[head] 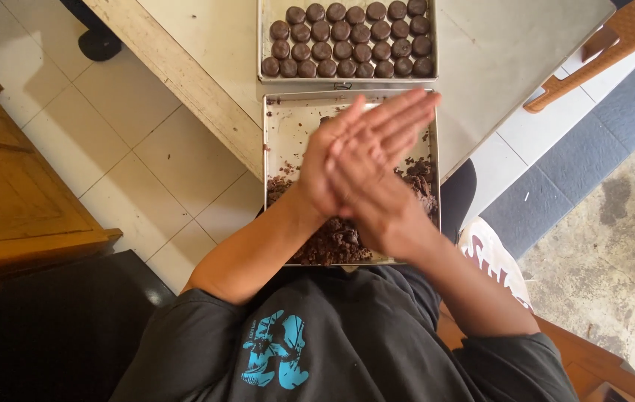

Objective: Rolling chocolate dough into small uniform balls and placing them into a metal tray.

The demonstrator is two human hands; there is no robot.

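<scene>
Setting: a home kitchen or small home bakery. Beyond the hands (362, 160), a worn pale table (206, 52) carries a metal tray (347, 74) filled with rows of round chocolate cookies (351, 41). Directly under the hands, a second tray (276, 134) holds crumbly dark dough (332, 242). White floor tiles (131, 156) and a wooden cabinet (12, 186) lie left of the hands; an orange chair (607, 52) stands to their right.
</scene>
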